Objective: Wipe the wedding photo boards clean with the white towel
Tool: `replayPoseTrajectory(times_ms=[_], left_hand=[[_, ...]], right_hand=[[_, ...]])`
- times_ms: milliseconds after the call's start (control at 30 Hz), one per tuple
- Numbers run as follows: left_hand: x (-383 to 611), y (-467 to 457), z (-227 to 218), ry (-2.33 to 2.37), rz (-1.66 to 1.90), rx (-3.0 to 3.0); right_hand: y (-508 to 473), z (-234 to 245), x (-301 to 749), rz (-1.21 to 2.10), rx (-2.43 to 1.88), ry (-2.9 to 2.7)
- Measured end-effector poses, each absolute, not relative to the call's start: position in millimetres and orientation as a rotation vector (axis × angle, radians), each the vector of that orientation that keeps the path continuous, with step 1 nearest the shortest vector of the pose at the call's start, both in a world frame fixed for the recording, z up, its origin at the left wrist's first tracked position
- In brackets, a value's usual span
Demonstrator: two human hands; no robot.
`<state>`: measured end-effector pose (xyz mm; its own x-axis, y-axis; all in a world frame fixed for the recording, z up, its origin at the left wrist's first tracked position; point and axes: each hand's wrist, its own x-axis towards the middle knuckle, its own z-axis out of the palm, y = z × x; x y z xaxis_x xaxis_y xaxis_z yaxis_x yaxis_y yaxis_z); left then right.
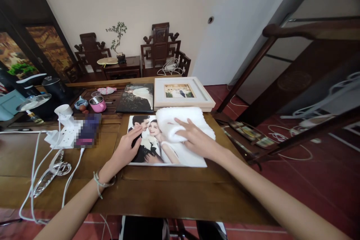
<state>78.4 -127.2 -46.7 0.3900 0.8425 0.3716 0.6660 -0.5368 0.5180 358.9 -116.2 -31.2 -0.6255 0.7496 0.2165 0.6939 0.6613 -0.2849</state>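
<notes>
A large photo print of a couple [146, 149] lies flat on the wooden table [157, 191] in front of me. My left hand [127, 149] rests on the print's left edge with fingers stretched out flat. My right hand [194, 138] presses down on a white cloth [182, 120] that lies over the print's upper right part, fingers curled into the fabric.
Behind the print lie a dark photo panel [136, 98] and a white picture frame [182, 93]. To the left are a white power strip [60, 135] with cables, a pink pot [97, 104] and a kettle [53, 84]. Carved chairs [161, 50] stand at the wall. Red floor lies to the right.
</notes>
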Motion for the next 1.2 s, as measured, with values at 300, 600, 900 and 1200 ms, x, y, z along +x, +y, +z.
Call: replayPoseTrajectory(times_ms=[300,600,900,1200], left_hand=[[81,-127,-48,1.357,0.896,2.358],[77,-124,-53,1.341,0.889,2.404],[75,-125,-58,1.307,0.948,2.393],[77,-126,-50,1.319,0.894,2.385]], right_hand=[[-233,-56,357,0.284,-1.07,-2.557],[-161,-15,343,0.385,-1.193,-2.724],[-100,-1,314,0.34,-1.392,-2.831],[-177,-6,309,0.333,-1.356,-2.874]])
